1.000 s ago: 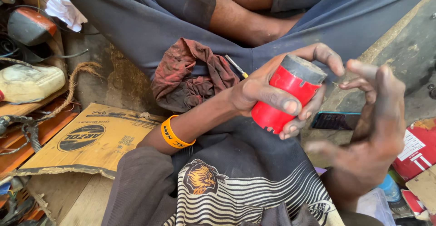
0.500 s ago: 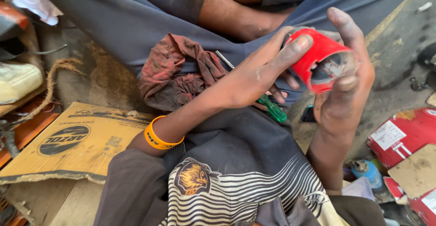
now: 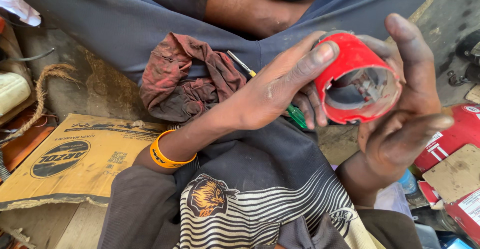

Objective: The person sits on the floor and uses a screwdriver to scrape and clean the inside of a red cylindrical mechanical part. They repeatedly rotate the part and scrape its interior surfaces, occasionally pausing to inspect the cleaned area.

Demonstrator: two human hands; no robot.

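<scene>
Dark blue-grey cloth garment (image 3: pixel 125 24): spread over the person's legs, filling the upper and middle field; it bears the rag and the screwdriver.

Black top with white stripes and a lion-head print (image 3: pixel 240 199): lower centre, worn by the person.

Flattened tan cardboard box panel with black print (image 3: pixel 65 154): on the ground at lower left, just beside the left forearm.

Crumpled dark red, stained cloth rag (image 3: pixel 185 81): lies on the garment, left of the left hand and touching the wrist area.

Right hand (image 3: pixel 405 114): grimy, palm turned up, cupping the red cylinder from behind and below; thumb raised above the cylinder's rim, fingers curled under it. Grasping.

Left hand (image 3: pixel 280 91): reaches across from the left, thumb pressed on the cylinder's red outer wall, fingers wrapped beneath. Grasping the same cylinder.

Red cylindrical metal housing with an open end (image 3: pixel 357 81): held in the air between both hands, over the lap at right of centre, tilted so that its open mouth faces the camera; grey metal parts show inside, detail too dim to tell. A small chip marks the rim at left.

Red box with white label (image 3: pixel 452 134): on the ground at far right, partly behind the right hand.

Frayed brown rope (image 3: pixel 47 86): on the ground at left.

Orange rubber wristband (image 3: pixel 167 156): around the left wrist.

Screwdriver with a green handle and yellow collar (image 3: pixel 250 71): lies on the garment beneath the left hand, shaft pointing up-left; handle mostly hidden.
</scene>
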